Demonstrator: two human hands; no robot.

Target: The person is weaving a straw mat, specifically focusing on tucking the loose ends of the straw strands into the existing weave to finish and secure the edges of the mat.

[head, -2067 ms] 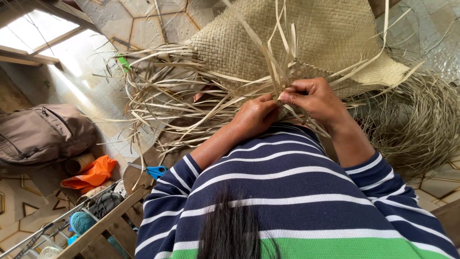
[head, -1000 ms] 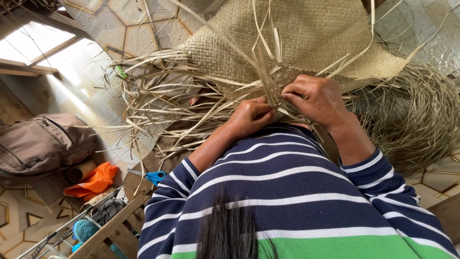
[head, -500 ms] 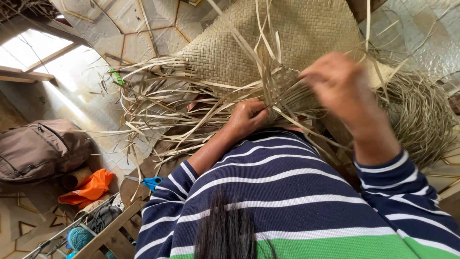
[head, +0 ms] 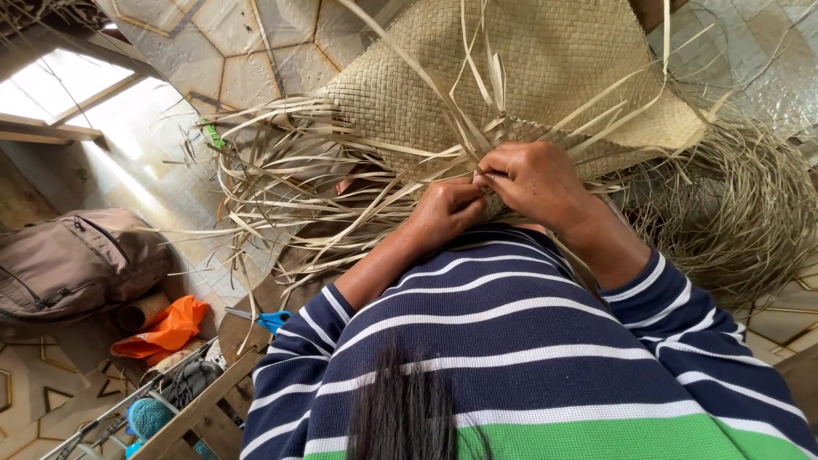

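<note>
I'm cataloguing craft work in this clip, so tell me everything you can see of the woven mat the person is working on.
The woven mat is pale tan, plaited from flat dried leaf strips in a tight checker weave. It lies spread on the tiled floor ahead of the person. Its near edge is unfinished: long loose strips fan out to the left and stick upward. The left hand and right hand meet at that edge, pinching strips. A tangled heap of thinner fibres lies beside it on the right.

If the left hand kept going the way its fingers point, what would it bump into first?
Probably the right hand. The left hand points toward it, and their fingertips already meet on the loose straw strips at the woven mat edge, though depth is hard to judge.
</note>
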